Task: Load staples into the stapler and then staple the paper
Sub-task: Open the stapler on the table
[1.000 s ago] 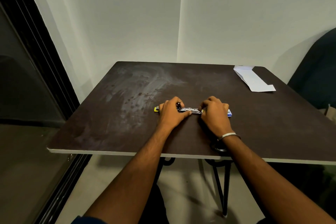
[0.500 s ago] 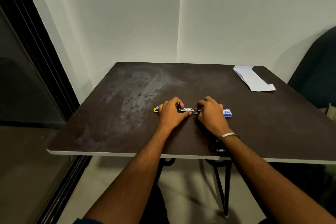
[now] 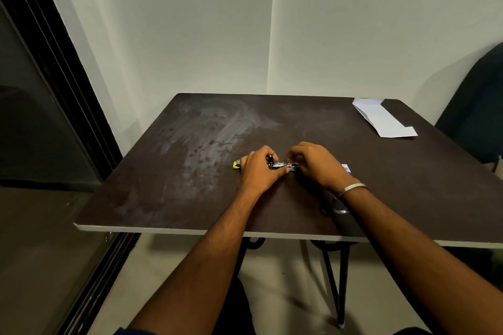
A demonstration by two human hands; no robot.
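A small stapler (image 3: 283,165) lies opened flat on the dark table (image 3: 168,198), its shiny metal channel showing between my hands and its yellow end (image 3: 236,164) sticking out on the left. My left hand (image 3: 258,168) presses down on the stapler's left part, thumb along the channel. My right hand (image 3: 318,164) has its fingertips pinched at the right end of the channel; what they pinch is hidden. A blue staple box (image 3: 346,168) peeks out behind my right hand. Folded white paper (image 3: 382,121) lies at the table's far right corner.
A metal bangle (image 3: 353,187) circles my right wrist. White walls meet in a corner behind the table. A dark glass door frame (image 3: 54,84) runs along the left. A dark chair back (image 3: 473,114) stands at the right. The table's near edge (image 3: 190,231) is white.
My right hand has slid left along the stapler toward my left hand, covering most of the blue box. My left hand has stayed in place.
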